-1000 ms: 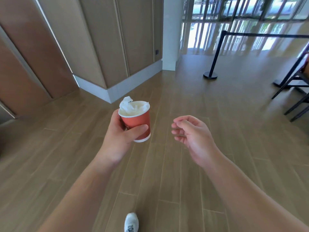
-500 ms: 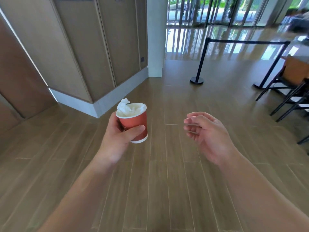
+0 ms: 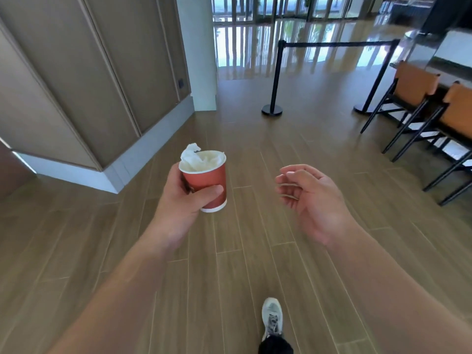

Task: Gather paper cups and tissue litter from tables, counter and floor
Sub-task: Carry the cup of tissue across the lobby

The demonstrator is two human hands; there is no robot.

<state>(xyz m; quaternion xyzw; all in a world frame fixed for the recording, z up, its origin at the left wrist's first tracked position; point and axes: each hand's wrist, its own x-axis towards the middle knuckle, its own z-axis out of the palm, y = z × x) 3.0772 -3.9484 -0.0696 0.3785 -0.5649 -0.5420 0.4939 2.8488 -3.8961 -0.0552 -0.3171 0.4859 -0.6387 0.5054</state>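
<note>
Gripping red cup [image 3: 207, 183], left hand [image 3: 182, 208] hides its far side; tissue [image 3: 195, 157] inside.

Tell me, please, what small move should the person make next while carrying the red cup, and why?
Probably keep walking toward the chairs ahead on the right. The left hand grips the red paper cup, already stuffed with tissue; the right hand holds nothing, and no litter shows on this floor.

Bare forearms, white sneaker [image 3: 272, 318], dark trouser leg [image 3: 275, 345].
</note>
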